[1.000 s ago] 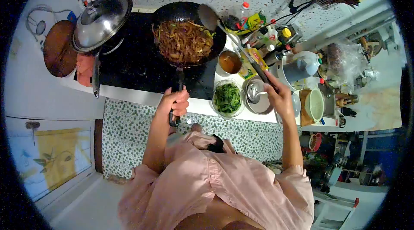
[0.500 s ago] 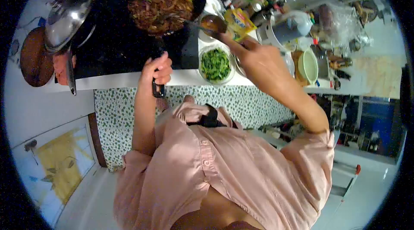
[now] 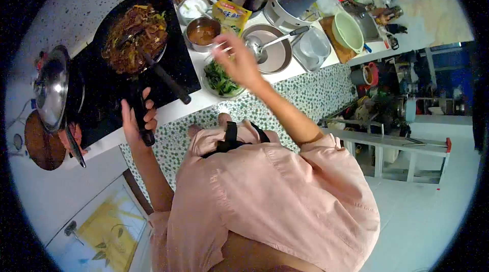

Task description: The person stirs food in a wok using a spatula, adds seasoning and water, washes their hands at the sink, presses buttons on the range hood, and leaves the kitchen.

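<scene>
A black wok of dark brown noodle-like food sits on the black cooktop. My left hand is loosely around its black handle, thumb on one side and fingers on the other. A spatula rests in the wok, its black handle leaning over the rim, with no hand on it. My right hand, blurred, hovers over a clear bowl of chopped greens, partly hiding it. Its fingers look apart and appear to hold nothing. Just beyond is a small metal bowl of brown liquid.
A steel pan with a ladle across it stands right of the greens. Behind are a white bowl, a yellow packet and several bottles. Left stands a lidded pot; right, a pale green basket.
My right hand has let go of the spatula, now resting in the wok, and moved to the greens. My left hand's grip has loosened. The view has turned to the right.
</scene>
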`<state>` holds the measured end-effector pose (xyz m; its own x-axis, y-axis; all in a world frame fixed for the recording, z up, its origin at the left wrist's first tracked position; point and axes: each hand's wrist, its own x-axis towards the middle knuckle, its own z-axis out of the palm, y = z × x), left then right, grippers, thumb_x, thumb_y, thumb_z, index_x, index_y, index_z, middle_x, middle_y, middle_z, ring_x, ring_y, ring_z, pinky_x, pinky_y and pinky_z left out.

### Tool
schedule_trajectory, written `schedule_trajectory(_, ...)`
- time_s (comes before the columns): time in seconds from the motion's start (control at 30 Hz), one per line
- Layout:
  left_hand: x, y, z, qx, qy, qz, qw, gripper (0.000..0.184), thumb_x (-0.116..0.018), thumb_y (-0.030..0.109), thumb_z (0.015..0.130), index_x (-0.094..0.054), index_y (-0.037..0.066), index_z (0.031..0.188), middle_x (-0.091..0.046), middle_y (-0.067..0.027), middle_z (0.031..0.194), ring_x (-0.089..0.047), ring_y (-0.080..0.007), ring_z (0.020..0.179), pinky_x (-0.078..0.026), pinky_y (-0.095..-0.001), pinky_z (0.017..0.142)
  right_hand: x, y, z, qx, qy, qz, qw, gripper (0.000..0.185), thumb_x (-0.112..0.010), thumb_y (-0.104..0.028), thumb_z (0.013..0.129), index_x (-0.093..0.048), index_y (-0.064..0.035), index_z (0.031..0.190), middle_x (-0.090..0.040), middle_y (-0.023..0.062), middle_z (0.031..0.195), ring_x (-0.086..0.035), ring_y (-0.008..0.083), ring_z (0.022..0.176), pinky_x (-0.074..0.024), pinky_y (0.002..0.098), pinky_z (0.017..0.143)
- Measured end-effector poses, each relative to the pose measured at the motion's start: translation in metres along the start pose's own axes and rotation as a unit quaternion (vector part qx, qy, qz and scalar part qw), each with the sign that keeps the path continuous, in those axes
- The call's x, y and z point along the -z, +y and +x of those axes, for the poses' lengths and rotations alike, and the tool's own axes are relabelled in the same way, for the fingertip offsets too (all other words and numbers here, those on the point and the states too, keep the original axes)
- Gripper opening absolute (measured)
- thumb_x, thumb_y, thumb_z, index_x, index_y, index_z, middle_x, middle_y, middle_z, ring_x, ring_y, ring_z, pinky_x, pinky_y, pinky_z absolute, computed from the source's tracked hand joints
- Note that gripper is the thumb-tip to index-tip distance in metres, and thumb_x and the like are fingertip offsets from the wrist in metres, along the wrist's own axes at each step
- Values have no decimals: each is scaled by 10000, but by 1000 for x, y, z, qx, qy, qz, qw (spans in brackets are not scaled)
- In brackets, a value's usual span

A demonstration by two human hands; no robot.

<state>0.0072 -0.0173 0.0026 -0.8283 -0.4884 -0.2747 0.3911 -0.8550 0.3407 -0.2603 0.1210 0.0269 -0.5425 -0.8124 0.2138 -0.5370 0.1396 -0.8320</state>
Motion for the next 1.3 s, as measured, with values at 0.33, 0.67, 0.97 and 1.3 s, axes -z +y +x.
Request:
schedule_trajectory(0.33, 85, -59, -60, 97, 254, 477, 836, 289, -468, 285, 912, -588, 29, 975, -606, -65, 801, -568, -137, 636, -514, -274, 513, 7, 238, 109, -103, 136, -9, 985, 330, -647, -314, 774, -621, -66, 990, -620, 174, 747, -614, 313, 704, -465, 437, 660)
schedule_trajectory(0.67, -4, -150, 94, 69, 6, 699, 712, 252, -500, 161, 916, -568, 15, 1110, -558, -18, 716, -522, -85, 603, -444, -238, 559, 156, 139, 59, 19, 405, 155, 901, 233, -570, -254, 882, -586, -29, 826, -445, -55, 653, -374, 51, 608, -319, 221, 519)
schedule_trajectory(0.97, -5, -231, 411, -227, 48, 898, 373, 267, -500, 44, 713, -570, -114, 916, -595, -255, 796, -580, -389, 779, -413, -436, 848, 193, 142, -117, -122, 490, 291, 812, 297, -521, -195, 909, -472, -1, 1128, -563, 61, 1037, -549, 121, 880, -457, 257, 764)
schedule_trajectory(1.3, 85, -233, 474, -86, 120, 984, 97, 482, -532, 107, 798, -429, -45, 1244, -336, -224, 1362, -334, -511, 1190, -388, -496, 923, 175, 138, -237, -211, 546, 267, 766, 318, -566, -208, 884, -486, -5, 1115, -569, 48, 988, -530, 108, 819, -434, 246, 729)
